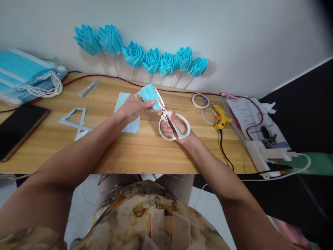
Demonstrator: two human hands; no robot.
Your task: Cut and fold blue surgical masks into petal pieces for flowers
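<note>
Between the thumb and fingers of my left hand (136,106) is a small piece of light blue fabric (149,93), held up over the table. My right hand (177,126) has its fingers through the handles of white-handled scissors (163,110). The blades point up and away from me, along the right edge of the fabric piece; whether they touch it I cannot tell. Under my left hand lies a pale blue flat sheet (132,123), partly covered by the hand and wrist.
Several blue fabric flowers (153,60) on sticks lean against the wall. Face masks (24,74) in plastic, cut strips (75,119) and a phone (22,126) lie left. To the right are tape rolls (200,101), a yellow glue gun (221,117) and a power strip (260,158) with cables.
</note>
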